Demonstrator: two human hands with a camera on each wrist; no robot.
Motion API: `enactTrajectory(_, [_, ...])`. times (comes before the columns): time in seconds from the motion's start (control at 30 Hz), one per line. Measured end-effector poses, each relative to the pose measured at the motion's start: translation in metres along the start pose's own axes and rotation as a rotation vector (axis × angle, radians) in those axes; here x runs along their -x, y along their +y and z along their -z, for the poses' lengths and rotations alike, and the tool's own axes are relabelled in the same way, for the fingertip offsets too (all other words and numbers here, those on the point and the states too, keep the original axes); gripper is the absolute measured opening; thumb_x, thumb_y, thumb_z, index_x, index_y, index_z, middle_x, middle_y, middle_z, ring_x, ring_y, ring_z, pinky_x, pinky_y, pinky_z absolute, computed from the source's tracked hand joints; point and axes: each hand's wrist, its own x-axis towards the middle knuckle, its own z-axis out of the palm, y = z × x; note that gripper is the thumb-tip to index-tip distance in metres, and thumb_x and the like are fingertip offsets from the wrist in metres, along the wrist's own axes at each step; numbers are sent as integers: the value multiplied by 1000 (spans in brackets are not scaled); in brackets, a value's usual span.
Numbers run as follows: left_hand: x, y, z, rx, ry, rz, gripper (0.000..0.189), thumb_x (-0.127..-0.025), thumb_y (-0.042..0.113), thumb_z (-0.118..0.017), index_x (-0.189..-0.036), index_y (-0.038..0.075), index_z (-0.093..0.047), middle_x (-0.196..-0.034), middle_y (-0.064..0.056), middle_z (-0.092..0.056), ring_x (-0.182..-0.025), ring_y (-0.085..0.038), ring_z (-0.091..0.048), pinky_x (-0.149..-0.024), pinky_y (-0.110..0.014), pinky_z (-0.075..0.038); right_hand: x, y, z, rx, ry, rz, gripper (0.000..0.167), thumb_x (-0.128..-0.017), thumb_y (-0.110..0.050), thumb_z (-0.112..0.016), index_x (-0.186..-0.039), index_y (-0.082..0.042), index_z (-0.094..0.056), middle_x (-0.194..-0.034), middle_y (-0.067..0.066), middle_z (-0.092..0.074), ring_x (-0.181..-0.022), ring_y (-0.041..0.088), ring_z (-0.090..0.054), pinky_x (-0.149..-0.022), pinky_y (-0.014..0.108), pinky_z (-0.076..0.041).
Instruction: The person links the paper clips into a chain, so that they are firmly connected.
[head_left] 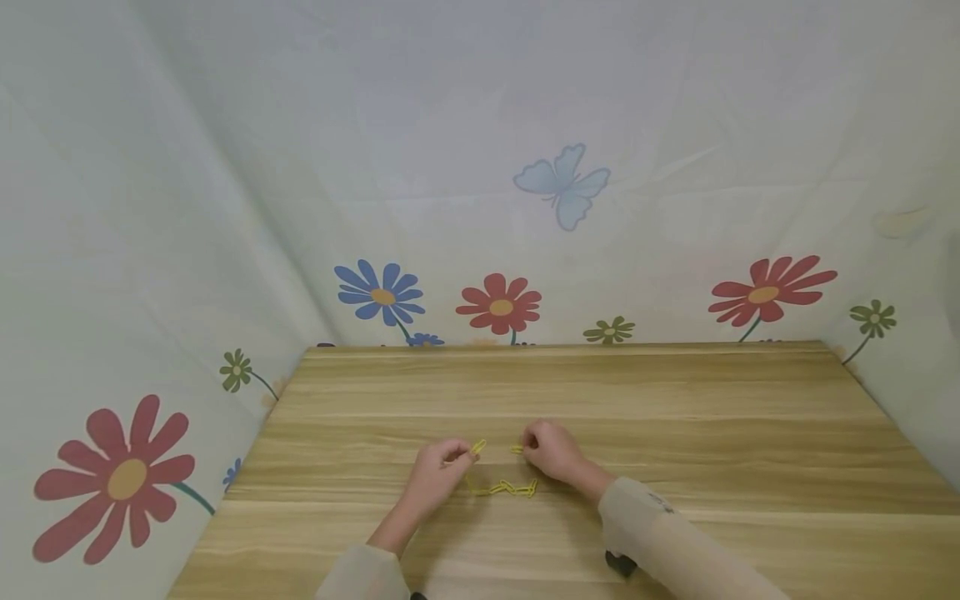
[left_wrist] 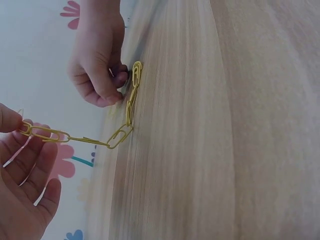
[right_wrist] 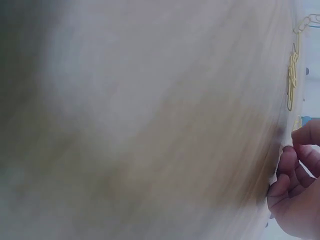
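Observation:
A chain of yellow paper clips [head_left: 501, 488] runs from my left hand [head_left: 438, 472] down to the wooden table, where its far part lies in a zigzag. In the left wrist view the thumb and fingertips of that hand pinch the end clip of the chain [left_wrist: 48, 133], and the other fingers are loosely bent. To the right, just above the table, my right hand [head_left: 555, 451] pinches a separate yellow paper clip [head_left: 517, 450], which sticks out toward the left hand. In the right wrist view its fingers mostly hide that clip [right_wrist: 298, 123].
Both hands are over the middle of the wooden table [head_left: 712, 417]. A pale cloth backdrop [head_left: 450, 125] printed with flowers and a butterfly stands behind the table and along its sides. Beige sleeves [head_left: 660, 525] cover both forearms.

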Motion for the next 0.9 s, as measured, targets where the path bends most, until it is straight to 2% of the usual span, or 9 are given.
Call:
enactTrajectory(0.17, [-1, 1, -2, -3, -5, -3, 12, -82, 14, -54, -79, 10, -65, -81, -1, -66, -83, -15, -60, -72, -26, -49, 2, 2, 6, -125, -10, -8, 7, -72, -2, -58, -68, -8, -58, -63, -1, -54, -58, 8, -45, -52, 20, -38])
enactTrajectory(0.23, [2, 11, -1, 5, -10, -1, 12, -82, 12, -54, -80, 7, -65, -82, -4, -66, -83, -17, -60, -72, -28, -49, 3, 3, 8, -151, -3, -5, 7, -71, -1, -58, -68, -7, -58, -63, -1, -55, -58, 8, -46, -52, 19, -39])
enactTrajectory(0.4, [2, 12, -5, -4, -30, -5, 12, -82, 15, -56, -82, 7, -65, -82, -5, -67, -80, -13, -59, -72, -29, -48, 5, 2, 15, -187, -3, 11, 6, -71, 0, -59, -70, -5, -60, -65, 0, -56, -59, 7, -46, -52, 18, -40])
enactTrajectory(0.47, [-1, 3, -9, -23, -41, -17, 13, -83, 19, -56, -82, 10, -65, -81, -1, -66, -77, -9, -57, -70, -26, -47, 7, 1, 19, -204, -7, 23, 6, -72, 1, -58, -71, -4, -60, -65, 0, -57, -59, 7, -46, -52, 18, -40])
enactTrajectory(0.53, [-2, 2, -12, -43, -53, -21, 14, -83, 20, -55, -83, 11, -66, -79, 0, -65, -74, -7, -55, -69, -24, -46, 9, 0, 21, -224, -9, 39, 6, -72, 2, -58, -72, -3, -61, -66, 0, -57, -59, 6, -46, -52, 17, -40])
enactTrajectory(0.77, [-3, 4, -22, -56, -71, -76, 15, -83, 18, -54, -83, 8, -66, -73, -5, -64, -63, -2, -49, -61, -19, -43, 16, -8, 29, -245, -4, 68, 8, -72, 3, -58, -73, -4, -63, -67, 0, -59, -58, 4, -47, -52, 17, -42])
enactTrajectory(0.9, [-4, 6, -27, -33, -95, -70, 15, -83, 16, -54, -83, 7, -66, -70, -8, -63, -57, -2, -47, -56, -19, -43, 20, -13, 32, -256, -11, 76, 8, -72, 3, -58, -74, -3, -63, -68, 2, -60, -58, 4, -47, -52, 17, -43])
